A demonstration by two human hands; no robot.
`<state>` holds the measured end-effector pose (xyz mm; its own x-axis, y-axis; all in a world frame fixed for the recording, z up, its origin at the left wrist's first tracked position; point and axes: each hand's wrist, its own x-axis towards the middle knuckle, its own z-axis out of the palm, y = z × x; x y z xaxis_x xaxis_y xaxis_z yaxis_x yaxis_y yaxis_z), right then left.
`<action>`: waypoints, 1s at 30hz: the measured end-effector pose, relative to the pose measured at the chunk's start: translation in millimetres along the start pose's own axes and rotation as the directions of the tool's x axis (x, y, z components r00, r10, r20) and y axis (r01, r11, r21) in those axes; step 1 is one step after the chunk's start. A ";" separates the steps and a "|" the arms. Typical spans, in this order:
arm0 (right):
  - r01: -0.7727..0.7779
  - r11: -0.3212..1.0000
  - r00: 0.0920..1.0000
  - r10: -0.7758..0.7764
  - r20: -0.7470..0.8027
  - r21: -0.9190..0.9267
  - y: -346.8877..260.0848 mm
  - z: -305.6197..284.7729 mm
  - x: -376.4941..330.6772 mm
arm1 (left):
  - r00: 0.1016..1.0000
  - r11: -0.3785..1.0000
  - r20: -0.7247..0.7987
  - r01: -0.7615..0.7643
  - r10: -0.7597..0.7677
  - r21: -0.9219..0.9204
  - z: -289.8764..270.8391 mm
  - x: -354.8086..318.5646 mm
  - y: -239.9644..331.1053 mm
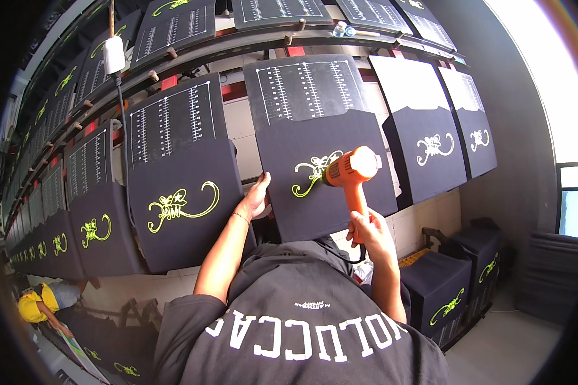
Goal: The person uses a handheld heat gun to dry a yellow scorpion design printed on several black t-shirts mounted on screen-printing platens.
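My right hand (372, 234) is wrapped round the handle of an orange heat gun (352, 168). The gun's dark nozzle points left at a yellow-green printed motif (316, 172) on a dark fabric panel (331, 208), close above it. This panel lies over the lower part of a black board (305, 86) marked with white scales. At the panel's left edge rests my left hand (255, 197), fingers stretched out along the side and holding nothing visible. A black cord hangs from the gun's handle.
A similar printed panel (183, 192) lies to the left, and one with a paler print (433, 147) to the right. Behind runs a dark rail (237, 46) with pegs. A white box (113, 54) hangs on a cord. Another person (45, 305) in yellow works at lower left.
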<state>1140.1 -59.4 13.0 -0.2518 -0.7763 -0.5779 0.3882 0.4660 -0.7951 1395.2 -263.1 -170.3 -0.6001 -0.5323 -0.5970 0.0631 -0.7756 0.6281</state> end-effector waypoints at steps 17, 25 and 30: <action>0.036 0.999 0.998 -0.038 0.046 0.036 -5.8 -14.2 27.6 | 0.999 1.000 -0.032 0.031 -0.031 -0.003 -0.9 -3.0 2.3; 0.005 0.998 1.000 -0.005 0.009 0.058 -3.0 8.1 24.7 | 0.970 0.934 -0.205 -0.048 0.128 0.355 -15.1 3.4 -13.7; 0.035 0.990 0.999 -0.032 -0.026 0.136 -0.3 23.0 10.7 | 0.850 0.111 0.052 -0.128 0.524 0.986 22.4 -33.0 15.0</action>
<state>1157.8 -77.6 11.2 -0.2870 -0.7794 -0.5569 0.4962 0.3764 -0.7824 1398.1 -249.6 -130.0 -0.5189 -0.8411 -0.1528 -0.7018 0.3171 0.6379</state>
